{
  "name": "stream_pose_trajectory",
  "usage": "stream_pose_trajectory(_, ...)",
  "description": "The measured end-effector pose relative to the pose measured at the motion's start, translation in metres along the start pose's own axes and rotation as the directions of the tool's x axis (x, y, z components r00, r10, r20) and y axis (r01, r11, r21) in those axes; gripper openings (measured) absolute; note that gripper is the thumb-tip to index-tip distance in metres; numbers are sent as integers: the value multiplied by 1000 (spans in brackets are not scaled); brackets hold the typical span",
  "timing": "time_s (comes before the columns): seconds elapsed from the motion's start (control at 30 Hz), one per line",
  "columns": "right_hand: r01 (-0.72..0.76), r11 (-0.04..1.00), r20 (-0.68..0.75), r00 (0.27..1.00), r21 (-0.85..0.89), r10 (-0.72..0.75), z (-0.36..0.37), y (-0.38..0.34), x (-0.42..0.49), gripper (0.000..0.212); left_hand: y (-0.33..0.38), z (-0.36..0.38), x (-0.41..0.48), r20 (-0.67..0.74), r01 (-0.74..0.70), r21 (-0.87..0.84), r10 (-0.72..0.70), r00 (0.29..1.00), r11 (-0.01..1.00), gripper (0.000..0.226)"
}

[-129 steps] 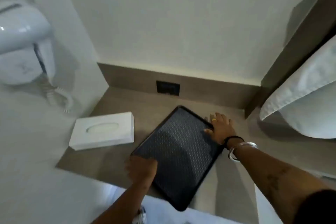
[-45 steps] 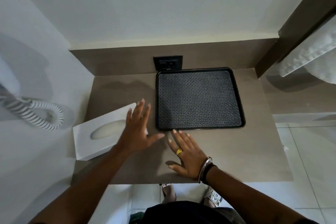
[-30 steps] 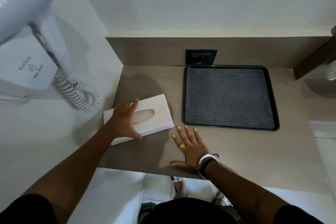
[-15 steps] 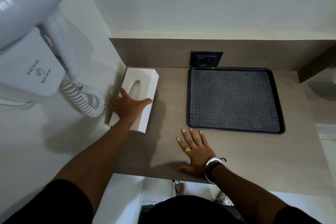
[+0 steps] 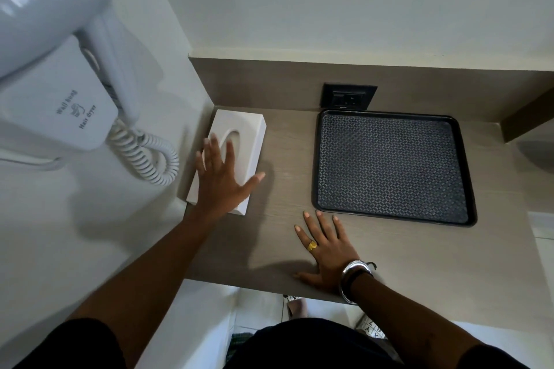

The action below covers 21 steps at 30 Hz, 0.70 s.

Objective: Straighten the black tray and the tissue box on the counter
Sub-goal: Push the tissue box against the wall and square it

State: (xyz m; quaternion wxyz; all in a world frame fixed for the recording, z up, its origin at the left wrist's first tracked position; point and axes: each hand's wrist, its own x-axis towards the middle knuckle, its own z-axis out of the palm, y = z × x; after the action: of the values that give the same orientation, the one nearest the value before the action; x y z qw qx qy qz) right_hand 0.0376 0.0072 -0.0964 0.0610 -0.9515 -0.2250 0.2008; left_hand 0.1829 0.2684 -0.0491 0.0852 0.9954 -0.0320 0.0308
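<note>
The white tissue box (image 5: 249, 132) lies lengthwise in the counter's back left corner, its long side along the left wall. My left hand (image 5: 222, 180) rests flat on the near half of its top, fingers spread and thumb out past the right edge. The black tray (image 5: 391, 165), with a patterned mat inside, sits square to the back wall on the right half of the counter. My right hand (image 5: 326, 249) presses flat on the counter (image 5: 284, 189) just in front of the tray's near left corner, fingers apart, not touching the tray.
A white wall-hung hair dryer (image 5: 51, 39) with a coiled cord (image 5: 147, 156) hangs on the left wall beside the tissue box. A black power outlet (image 5: 349, 96) sits in the backsplash behind the tray. The counter's front edge runs just under my right wrist.
The tissue box has been turned from a slant to lie along the left wall and pushed into the back corner. My left hand went from gripping its end to lying flat on it.
</note>
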Motion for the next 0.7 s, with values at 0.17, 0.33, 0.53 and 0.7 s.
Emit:
stream_pose_trajectory(0.17,5,1000,-15,1000,7,-5,1,0,-1,102,-32,7,-18,95,-292,112,283,955,950,107)
stream_pose_trajectory(0.33,3,1000,-9,1000,16,-3,1,-1,-1,98,-29,4,-12,146,-242,104,226,963,965,107)
stream_pose_trajectory(0.53,2,1000,15,1000,13,-3,3,1,1,96,-33,-5,15,148,-178,121,160,976,977,109)
stream_pose_trajectory(0.7,-5,1000,15,1000,-5,5,4,1,2,96,-36,-8,31,145,-192,137,172,974,972,107)
